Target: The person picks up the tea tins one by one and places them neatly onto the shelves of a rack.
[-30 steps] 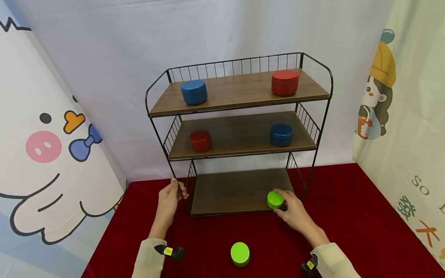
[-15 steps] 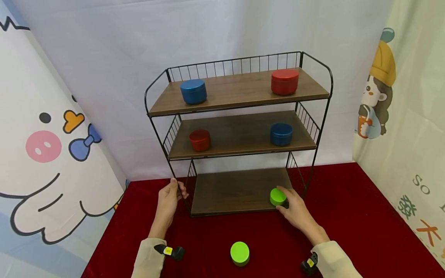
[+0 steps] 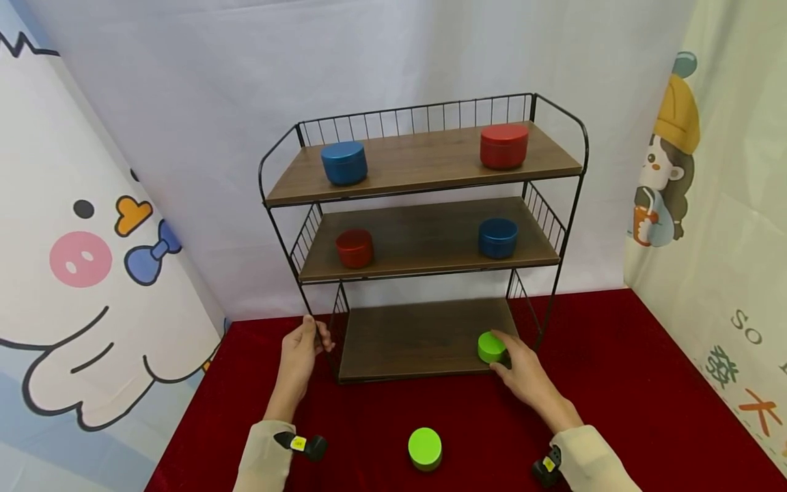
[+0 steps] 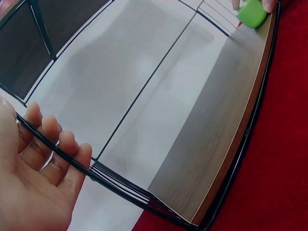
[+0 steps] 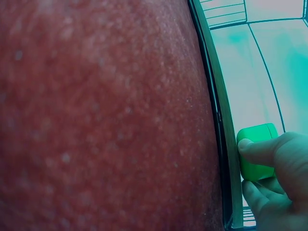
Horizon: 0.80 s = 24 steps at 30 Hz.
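My right hand (image 3: 521, 369) holds a small round green tin (image 3: 490, 347) between thumb and fingers, at the right front of the rack's bottom shelf (image 3: 412, 342). In the right wrist view the thumb lies across the side of the green tin (image 5: 257, 132). My left hand (image 3: 299, 348) grips the left front post of the black wire rack. The left wrist view shows that hand's fingers (image 4: 67, 142) curled round the black rail (image 4: 53, 147). A second green tin (image 3: 425, 449) stands on the red cloth in front of the rack.
The top shelf (image 3: 424, 157) bears a blue tin (image 3: 344, 164) on the left and a red tin (image 3: 504, 147) on the right. On the middle shelf (image 3: 424, 232) are a red tin (image 3: 354, 248) and a blue tin (image 3: 498, 238). Printed curtains hang around the red-covered table (image 3: 615, 383).
The right hand has moved the green tin slightly right and back along the bottom shelf, then stayed almost still over the last half second. My left hand keeps its grip on the post.
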Each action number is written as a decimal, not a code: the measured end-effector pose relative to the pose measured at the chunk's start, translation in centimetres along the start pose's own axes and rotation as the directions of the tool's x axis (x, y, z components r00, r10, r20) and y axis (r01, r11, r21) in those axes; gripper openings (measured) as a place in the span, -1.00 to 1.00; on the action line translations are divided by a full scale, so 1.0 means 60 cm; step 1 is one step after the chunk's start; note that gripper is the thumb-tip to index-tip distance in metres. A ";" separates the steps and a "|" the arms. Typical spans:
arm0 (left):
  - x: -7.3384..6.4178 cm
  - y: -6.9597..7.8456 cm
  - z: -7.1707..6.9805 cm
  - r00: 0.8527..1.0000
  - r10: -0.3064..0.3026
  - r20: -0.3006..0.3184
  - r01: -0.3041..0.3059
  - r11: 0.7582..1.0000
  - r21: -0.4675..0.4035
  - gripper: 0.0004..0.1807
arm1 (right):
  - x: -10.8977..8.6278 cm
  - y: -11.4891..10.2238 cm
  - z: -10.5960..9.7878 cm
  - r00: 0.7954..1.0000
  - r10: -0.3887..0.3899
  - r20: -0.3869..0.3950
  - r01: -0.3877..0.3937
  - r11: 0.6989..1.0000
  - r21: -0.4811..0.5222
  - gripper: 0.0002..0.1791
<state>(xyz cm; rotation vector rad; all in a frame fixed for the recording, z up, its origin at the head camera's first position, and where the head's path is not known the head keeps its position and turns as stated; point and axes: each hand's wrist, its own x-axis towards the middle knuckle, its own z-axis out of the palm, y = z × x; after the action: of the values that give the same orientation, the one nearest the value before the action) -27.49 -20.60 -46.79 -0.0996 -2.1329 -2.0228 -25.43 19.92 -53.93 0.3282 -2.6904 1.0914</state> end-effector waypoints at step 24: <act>-0.002 0.002 0.001 1.000 -0.004 0.002 0.004 1.000 -0.001 -0.37 | -0.032 -0.037 -0.011 0.997 0.076 0.027 -0.076 0.997 0.005 -0.13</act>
<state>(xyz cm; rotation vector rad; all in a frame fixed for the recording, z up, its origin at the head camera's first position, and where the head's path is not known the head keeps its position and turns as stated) -27.36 -20.51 -46.68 -0.0976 -2.1352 -2.0276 -22.87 19.06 -52.53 0.2451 -2.7439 1.1239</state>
